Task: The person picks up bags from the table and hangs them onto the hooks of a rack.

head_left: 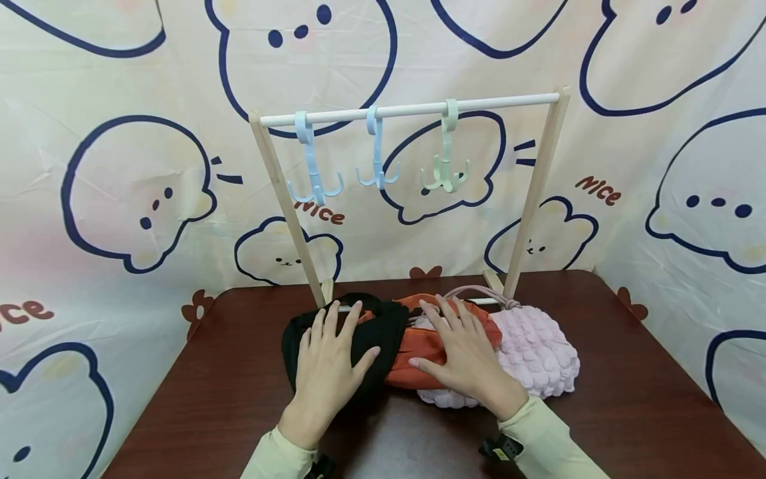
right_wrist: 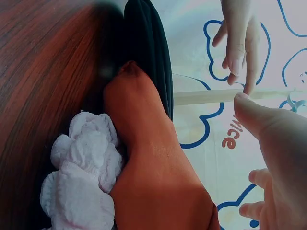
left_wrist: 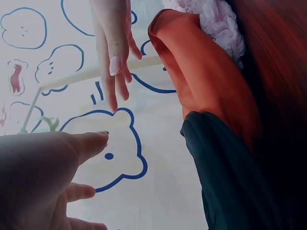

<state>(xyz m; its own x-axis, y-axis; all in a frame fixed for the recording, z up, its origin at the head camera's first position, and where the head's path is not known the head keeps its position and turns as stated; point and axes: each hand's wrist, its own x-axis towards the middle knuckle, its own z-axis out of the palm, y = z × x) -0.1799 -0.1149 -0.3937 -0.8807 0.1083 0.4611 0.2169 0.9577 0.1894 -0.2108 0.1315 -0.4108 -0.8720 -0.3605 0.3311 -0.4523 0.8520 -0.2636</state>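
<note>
Three soft bags lie side by side on the table: a dark, near-black bag (head_left: pixel 387 329) on the left, an orange bag (head_left: pixel 408 349) in the middle and a puffy pale pink bag (head_left: pixel 541 346) with a cord on the right. My left hand (head_left: pixel 326 376) is spread over the dark bag, and my right hand (head_left: pixel 469 356) over the orange one. Both wrist views show a gap between the hands and the fabric. Fingers on each hand are extended and hold nothing. In the right wrist view the orange bag (right_wrist: pixel 148 158) sits between the pink and dark bags.
Behind the bags stands a wooden rack (head_left: pixel 535 179) with a white crossbar (head_left: pixel 413 110). Two blue hooks (head_left: pixel 312 163) and a green hook (head_left: pixel 445 150) hang from it. The brown tabletop (head_left: pixel 622 392) extends around the bags, before a cartoon-printed backdrop (head_left: pixel 36 166).
</note>
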